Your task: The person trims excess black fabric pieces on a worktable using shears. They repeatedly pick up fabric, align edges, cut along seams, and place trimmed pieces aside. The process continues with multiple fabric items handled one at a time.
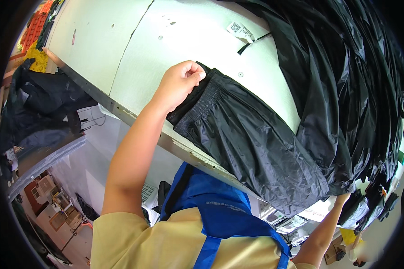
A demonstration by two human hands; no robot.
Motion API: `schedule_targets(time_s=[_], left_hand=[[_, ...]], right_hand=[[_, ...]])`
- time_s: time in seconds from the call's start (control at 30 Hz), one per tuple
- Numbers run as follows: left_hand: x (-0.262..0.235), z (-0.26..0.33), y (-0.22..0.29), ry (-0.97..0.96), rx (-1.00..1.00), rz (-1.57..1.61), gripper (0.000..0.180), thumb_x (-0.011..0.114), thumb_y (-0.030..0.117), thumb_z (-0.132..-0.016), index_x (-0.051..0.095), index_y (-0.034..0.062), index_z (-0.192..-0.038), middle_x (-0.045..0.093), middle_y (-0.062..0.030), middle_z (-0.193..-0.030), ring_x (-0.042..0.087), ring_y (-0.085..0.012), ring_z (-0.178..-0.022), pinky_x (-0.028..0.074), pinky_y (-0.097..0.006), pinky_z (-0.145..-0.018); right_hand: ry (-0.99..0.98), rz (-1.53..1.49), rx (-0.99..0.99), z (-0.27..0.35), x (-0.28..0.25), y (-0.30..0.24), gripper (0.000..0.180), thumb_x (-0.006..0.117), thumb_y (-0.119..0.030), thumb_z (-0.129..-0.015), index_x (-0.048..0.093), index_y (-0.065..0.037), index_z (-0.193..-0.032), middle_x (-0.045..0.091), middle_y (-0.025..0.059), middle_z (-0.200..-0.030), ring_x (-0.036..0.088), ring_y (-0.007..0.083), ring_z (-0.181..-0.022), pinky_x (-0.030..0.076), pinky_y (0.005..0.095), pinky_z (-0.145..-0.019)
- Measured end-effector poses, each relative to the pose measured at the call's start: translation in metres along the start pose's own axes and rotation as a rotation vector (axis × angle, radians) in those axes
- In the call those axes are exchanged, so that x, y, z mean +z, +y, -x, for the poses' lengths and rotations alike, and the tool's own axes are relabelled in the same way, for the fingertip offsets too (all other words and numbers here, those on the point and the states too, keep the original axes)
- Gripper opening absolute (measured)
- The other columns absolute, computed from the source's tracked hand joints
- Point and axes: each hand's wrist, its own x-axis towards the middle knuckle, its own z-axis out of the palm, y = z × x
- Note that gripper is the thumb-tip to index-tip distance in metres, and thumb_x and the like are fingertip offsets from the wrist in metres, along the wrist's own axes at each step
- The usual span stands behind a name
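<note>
A shiny black elastic-waisted garment [251, 130], shaped like shorts or trousers, lies slantwise along the near edge of the pale worktable [141, 71]. Its gathered waistband points to the upper left. My left hand [179, 85] is closed, with thumb and fingers pinching the corner of that waistband. At the garment's far right end, my right hand [342, 198] reaches in from below. Cloth hides its fingers, so its grip does not show. The garment's lower part hangs over the table edge toward my blue apron [224, 206].
A big heap of black garments [345, 80] fills the right side of the table. A white label [240, 31] with a black strip lies beside it. Dark cloth [45, 103] rests on a surface at left, near a yellow bundle [38, 58]. Printed packages [292, 224] sit below the table.
</note>
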Motion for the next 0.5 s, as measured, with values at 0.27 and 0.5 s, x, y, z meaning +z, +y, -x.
schedule_targets(time_s=[0.27, 0.5], left_hand=[[0.011, 0.003, 0.004, -0.052, 0.168, -0.028, 0.02, 0.054, 0.026, -0.098, 0.057, 0.0057, -0.099, 0.06, -0.0014, -0.082, 0.055, -0.0107, -0.072, 0.046, -0.025, -0.068], [0.018, 0.019, 0.005, 0.058, -0.035, -0.09, 0.019, 0.047, 0.024, -0.101, 0.051, 0.0069, -0.11, 0.063, -0.0071, -0.092, 0.061, -0.0113, -0.079, 0.047, -0.023, -0.062]], right_hand=[[0.175, 0.495, -0.083, 0.031, -0.025, 0.024, 0.031, 0.061, -0.007, -0.084, 0.064, -0.003, -0.115, 0.066, 0.0154, -0.109, 0.063, 0.0282, -0.099, 0.049, 0.0373, -0.089], [0.383, 0.155, 0.485, 0.024, -0.02, -0.017, 0.046, 0.063, -0.015, -0.083, 0.055, -0.003, -0.127, 0.059, 0.0214, -0.123, 0.056, 0.0354, -0.116, 0.042, 0.0399, -0.101]])
